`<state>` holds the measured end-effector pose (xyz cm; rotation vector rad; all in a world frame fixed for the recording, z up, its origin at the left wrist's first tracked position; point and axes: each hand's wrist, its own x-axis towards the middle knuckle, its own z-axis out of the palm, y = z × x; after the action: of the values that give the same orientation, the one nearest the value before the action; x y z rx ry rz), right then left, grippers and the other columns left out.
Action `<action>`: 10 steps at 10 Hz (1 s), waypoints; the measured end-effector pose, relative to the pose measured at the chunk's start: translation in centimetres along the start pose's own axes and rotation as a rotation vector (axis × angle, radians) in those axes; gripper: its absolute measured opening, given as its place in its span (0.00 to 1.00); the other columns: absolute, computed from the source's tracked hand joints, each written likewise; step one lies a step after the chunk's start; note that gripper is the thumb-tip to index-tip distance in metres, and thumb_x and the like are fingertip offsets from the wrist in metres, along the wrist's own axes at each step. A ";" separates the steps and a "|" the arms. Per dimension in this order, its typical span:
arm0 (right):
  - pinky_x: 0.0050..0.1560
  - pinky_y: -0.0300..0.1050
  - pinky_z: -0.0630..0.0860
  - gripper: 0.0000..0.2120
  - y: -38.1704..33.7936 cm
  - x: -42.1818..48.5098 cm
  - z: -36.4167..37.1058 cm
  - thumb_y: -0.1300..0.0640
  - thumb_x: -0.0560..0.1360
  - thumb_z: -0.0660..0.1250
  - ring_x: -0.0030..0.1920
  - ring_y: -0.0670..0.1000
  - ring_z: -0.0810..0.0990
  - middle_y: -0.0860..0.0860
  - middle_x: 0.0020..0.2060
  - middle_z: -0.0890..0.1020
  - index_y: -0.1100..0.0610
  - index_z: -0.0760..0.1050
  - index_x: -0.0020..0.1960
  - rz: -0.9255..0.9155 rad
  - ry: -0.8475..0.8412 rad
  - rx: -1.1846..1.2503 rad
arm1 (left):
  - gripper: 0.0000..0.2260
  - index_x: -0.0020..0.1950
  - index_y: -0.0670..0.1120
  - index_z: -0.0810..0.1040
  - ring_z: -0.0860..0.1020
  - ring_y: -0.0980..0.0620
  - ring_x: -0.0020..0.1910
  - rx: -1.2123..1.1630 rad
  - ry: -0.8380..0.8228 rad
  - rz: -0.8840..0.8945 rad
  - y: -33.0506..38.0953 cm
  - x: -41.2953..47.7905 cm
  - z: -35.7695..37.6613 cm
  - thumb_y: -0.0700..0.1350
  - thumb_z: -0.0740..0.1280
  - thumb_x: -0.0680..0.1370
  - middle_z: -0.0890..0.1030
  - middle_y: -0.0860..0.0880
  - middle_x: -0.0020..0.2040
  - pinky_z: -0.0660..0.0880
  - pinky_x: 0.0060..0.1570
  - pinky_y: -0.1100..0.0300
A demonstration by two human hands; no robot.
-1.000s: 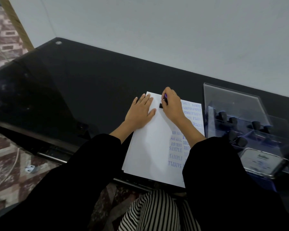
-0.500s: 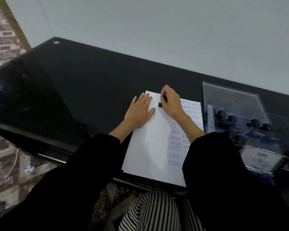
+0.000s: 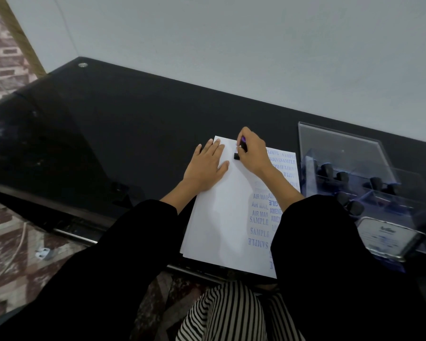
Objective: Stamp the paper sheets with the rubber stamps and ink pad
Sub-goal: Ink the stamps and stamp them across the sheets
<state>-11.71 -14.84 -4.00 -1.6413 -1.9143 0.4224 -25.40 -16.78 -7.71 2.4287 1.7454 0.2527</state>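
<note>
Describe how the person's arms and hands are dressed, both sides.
Both arms wear loose, plain black sleeves: the left sleeve and the right sleeve each end partway up the forearm, leaving wrists bare. The left hand and right hand are ungloved, with no rings, watch or bracelets visible. No markings show on the fabric.

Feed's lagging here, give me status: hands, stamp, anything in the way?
Right hand grip shut on stamp, pressed near paper top edge. Left hand flat on sheet. Nothing in the way.
</note>
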 end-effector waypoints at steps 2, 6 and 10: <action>0.42 0.36 0.69 0.07 -0.1 0.0 0.0 0.68 0.76 0.61 0.43 0.50 0.71 0.59 0.47 0.77 0.59 0.65 0.46 0.016 -0.004 0.017 | 0.25 0.77 0.44 0.51 0.48 0.50 0.77 0.009 -0.003 0.003 0.0 0.0 0.0 0.53 0.47 0.82 0.50 0.47 0.78 0.45 0.74 0.52; 0.31 0.22 0.67 0.06 0.0 -0.4 -5.8 0.67 0.76 0.62 0.36 0.47 0.70 0.51 0.38 0.72 0.60 0.66 0.45 0.179 0.155 0.211 | 0.25 0.76 0.44 0.53 0.49 0.51 0.77 -0.065 0.033 0.003 -0.3 0.0 0.0 0.53 0.50 0.82 0.53 0.48 0.77 0.45 0.74 0.54; 0.24 0.27 0.69 0.10 2.0 -5.7 -12.3 0.65 0.75 0.65 0.31 0.48 0.72 0.49 0.34 0.72 0.56 0.67 0.40 0.274 0.069 0.262 | 0.23 0.72 0.41 0.61 0.56 0.47 0.75 -0.103 0.021 -0.013 0.3 0.0 -0.9 0.50 0.56 0.80 0.59 0.44 0.75 0.52 0.74 0.51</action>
<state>-2.16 -21.53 3.23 -1.7197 -1.5147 0.6854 -25.33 -16.89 -6.76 2.3509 1.7111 0.3590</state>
